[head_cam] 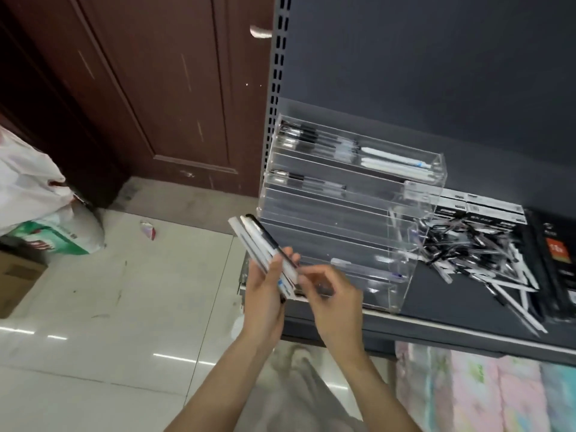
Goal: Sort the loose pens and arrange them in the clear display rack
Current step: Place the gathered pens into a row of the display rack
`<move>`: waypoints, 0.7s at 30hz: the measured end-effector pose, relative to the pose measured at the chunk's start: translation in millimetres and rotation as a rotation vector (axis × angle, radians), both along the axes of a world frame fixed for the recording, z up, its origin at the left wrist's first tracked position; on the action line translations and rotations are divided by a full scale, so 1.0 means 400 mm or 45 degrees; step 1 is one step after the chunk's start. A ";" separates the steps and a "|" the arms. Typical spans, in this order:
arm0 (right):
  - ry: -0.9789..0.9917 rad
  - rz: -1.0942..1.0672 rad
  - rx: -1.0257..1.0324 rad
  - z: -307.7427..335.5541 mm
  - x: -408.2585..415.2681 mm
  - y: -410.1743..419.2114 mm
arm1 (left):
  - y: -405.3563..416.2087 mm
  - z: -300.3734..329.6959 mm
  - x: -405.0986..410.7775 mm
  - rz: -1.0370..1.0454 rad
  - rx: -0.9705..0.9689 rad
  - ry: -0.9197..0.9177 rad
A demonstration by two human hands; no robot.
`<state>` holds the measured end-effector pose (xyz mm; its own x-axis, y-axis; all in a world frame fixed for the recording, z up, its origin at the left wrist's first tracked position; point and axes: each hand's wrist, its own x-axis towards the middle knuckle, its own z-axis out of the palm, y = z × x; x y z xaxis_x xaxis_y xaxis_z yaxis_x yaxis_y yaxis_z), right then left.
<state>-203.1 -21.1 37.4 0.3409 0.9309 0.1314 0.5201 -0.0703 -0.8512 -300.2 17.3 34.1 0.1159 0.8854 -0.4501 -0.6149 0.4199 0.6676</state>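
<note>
My left hand (268, 294) grips a bundle of white and black pens (255, 241) that points up and to the left, in front of the rack's left end. My right hand (330, 294) is beside it, its fingertips pinching the lower end of one pen in that bundle. The clear tiered display rack (402, 213) stands on the dark shelf (436, 325). Its top tier holds black-capped and white pens, the second tier a few black-capped ones, and a low tier one clear pen (364, 268). A heap of loose pens (480, 254) lies to the right of the rack.
Black pen boxes (486, 213) and dark packs (561, 260) sit behind and to the right of the heap. A brown door (156, 88) stands at the left. Plastic bags (37, 194) and a cardboard box (15, 275) rest on the tiled floor. Pastel packages (483, 391) fill the space under the shelf.
</note>
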 end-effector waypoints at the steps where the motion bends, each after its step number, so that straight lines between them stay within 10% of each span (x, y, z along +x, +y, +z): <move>1: -0.026 -0.028 0.025 0.015 0.011 0.015 | 0.013 0.006 -0.006 -0.005 0.019 0.006; 17: -0.968 0.042 0.195 0.091 0.267 0.387 | 0.131 0.011 -0.073 0.008 -0.055 -0.110; 21: -1.587 0.258 -0.002 0.074 0.259 0.414 | 0.148 0.017 -0.063 -0.010 -0.045 -0.090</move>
